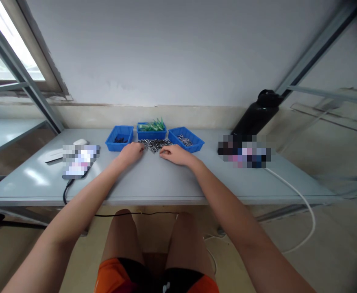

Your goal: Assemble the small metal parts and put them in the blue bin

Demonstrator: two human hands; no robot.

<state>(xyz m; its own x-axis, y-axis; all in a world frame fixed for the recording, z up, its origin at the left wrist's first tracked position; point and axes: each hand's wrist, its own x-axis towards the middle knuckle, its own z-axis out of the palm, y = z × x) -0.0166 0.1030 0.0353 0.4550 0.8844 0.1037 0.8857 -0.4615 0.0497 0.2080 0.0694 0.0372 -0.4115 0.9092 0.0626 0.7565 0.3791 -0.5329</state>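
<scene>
The loose pile of small silver metal screws (154, 144) lies on the grey table (154, 183), in front of three blue plastic trays (151, 134). The left hand (131, 152) and right hand (174, 154) rest at its edges, fingers curled together; whether they are pinching any screws cannot be told.

Three bright blue trays sit on the pale grey worktop (154, 179). The middle tray (151, 132) holds green pieces (152, 125); the tray left of it (119, 138) holds dark bits, the tray right of it (186, 139) silvery ones. Just before the middle tray lies a shiny silver-grey heap (154, 144). Far right of it stands a black bottle (257, 114), with a white cable (300, 199). The shorts (157, 276) are orange and black.
</scene>
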